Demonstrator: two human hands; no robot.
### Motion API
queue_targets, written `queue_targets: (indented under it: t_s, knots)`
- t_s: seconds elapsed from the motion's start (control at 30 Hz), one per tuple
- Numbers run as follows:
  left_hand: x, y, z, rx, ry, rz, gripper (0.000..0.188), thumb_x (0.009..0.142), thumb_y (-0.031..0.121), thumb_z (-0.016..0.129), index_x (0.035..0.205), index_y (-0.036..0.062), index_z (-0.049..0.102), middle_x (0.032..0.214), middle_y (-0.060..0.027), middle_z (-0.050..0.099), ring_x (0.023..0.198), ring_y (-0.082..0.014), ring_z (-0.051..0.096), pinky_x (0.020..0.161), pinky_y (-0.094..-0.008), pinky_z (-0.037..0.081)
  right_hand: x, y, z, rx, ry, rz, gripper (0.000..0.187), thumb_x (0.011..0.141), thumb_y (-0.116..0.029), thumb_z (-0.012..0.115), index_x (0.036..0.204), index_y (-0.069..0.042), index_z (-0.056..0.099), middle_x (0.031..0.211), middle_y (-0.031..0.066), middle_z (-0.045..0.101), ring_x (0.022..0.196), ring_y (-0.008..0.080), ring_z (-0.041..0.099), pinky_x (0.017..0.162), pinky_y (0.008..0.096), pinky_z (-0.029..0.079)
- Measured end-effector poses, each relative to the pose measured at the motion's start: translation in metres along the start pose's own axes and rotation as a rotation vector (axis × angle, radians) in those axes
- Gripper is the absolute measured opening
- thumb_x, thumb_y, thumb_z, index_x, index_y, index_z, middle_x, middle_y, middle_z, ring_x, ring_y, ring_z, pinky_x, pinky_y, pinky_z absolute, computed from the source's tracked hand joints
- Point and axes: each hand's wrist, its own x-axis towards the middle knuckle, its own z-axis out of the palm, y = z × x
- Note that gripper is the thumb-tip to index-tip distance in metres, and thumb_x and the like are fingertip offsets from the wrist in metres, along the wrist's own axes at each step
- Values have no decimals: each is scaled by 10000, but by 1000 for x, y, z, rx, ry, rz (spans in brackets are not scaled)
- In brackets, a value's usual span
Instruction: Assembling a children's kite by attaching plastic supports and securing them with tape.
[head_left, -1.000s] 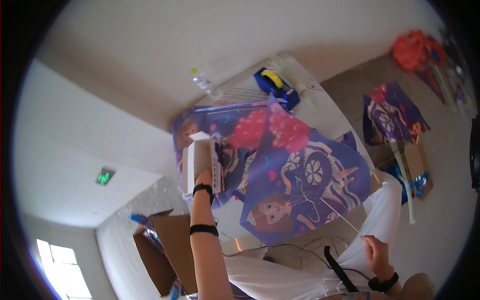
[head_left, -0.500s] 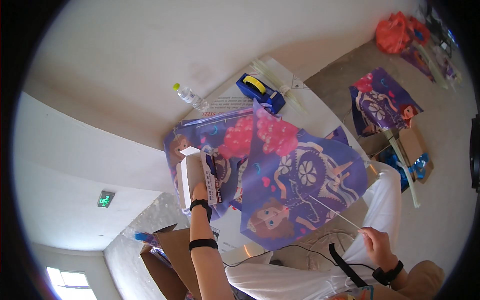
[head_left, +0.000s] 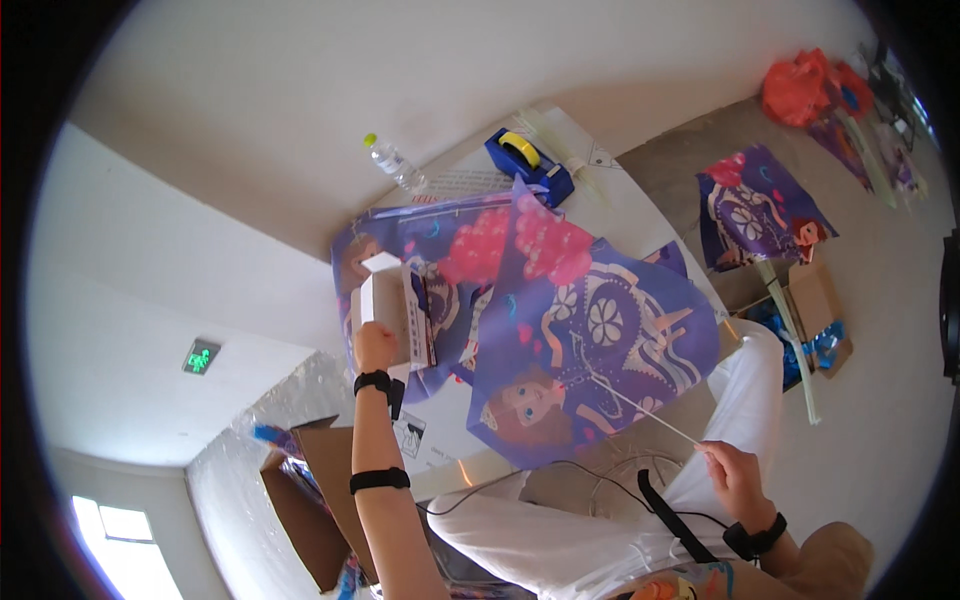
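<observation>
A thin white rod is pinched in my right hand. Its far end reaches over a purple kite-shaped sheet printed with a cartoon figure and pink clusters. My left hand is closed at the near end of an open white cardboard box; whatever the fingers hold, if anything, is hidden. The box rests on a second purple printed sheet, partly covered by the first. Both sheets lie on a pale table.
A blue tape dispenser with yellow tape, a bundle of pale rods and a clear bottle stand toward the back. Open cardboard boxes are at lower left and right. Another printed sheet lies right.
My left hand has drawn back from inside the white box to its near end, with the fingers now curled. My right hand still holds the rod. The whole view has shifted slightly.
</observation>
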Motion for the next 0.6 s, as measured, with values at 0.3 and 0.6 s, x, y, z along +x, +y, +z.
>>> queue_targets:
  t_s: [0.3, 0.6]
  knots:
    - [-161, 97, -39, -1081, 281, -144, 179, 930, 109, 640, 1021, -32, 702, 892, -89, 710, 788, -148, 696, 578, -246, 559, -10, -30, 2, -4, -108, -37, 273, 916, -5, 550, 1177, -38, 625, 931, 180, 679, 728, 324, 657, 619, 358, 521]
    - [-123, 37, -29, -1160, 500, -283, 214, 840, -8, 693, 1039, -87, 688, 843, -137, 701, 696, -194, 702, 547, -271, 571, -48, -43, 12, 9, -167, -130, 245, 922, -23, 552, 1152, -28, 635, 930, 195, 679, 771, 356, 667, 642, 370, 529]
